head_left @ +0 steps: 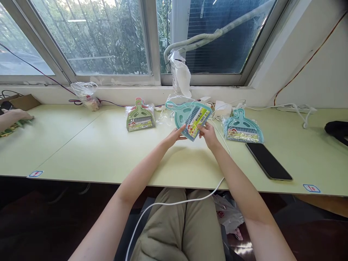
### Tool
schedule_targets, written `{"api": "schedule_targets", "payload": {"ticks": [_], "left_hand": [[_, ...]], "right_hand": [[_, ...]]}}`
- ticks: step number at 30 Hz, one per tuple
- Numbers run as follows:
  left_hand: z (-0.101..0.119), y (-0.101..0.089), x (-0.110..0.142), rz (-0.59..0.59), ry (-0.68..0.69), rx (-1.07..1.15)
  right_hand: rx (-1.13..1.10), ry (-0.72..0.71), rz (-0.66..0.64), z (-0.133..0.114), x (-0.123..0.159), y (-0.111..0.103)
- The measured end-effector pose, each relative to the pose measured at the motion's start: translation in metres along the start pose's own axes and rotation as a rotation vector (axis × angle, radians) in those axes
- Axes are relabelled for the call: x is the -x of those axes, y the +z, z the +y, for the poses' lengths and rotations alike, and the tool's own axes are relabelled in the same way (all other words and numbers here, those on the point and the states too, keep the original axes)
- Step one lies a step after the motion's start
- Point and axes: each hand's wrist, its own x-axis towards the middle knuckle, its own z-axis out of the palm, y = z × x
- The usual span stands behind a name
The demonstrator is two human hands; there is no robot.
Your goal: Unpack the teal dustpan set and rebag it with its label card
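Note:
Above the table, a small teal dustpan and brush set (181, 111) with a printed yellow label is held tilted between my two hands. My left hand (178, 135) grips its lower left edge, thumb on the front. On the lower right side, my right hand (207, 133) pinches it near the label. A green dustpan set (140, 117) in clear wrap lies to the left. To the right, more teal dustpan sets (241, 127) in clear wrap lie on the table.
A black phone (268, 161) lies on the pale green table (108, 152) at right. A white cable (174, 203) crosses my lap. Plastic bags (88, 96) stand by the window. At far left, another person's hand (16, 117) is near a cardboard box (24, 101).

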Motion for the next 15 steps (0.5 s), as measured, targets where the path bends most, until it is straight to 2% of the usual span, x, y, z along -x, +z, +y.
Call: {"api": "schedule_targets", "payload": {"ticks": [6, 11, 15], "left_hand": [[0.005, 0.0, 0.001, 0.024, 0.015, -0.004], [0.01, 0.008, 0.006, 0.027, 0.008, -0.118], [0.008, 0.022, 0.01, -0.04, -0.036, -0.171]], "right_hand": [[-0.014, -0.012, -0.069, -0.001, -0.001, -0.004], [-0.042, -0.02, -0.006, 0.001, 0.0, -0.001], [-0.059, -0.043, 0.054, 0.004, 0.001, 0.001]]}}
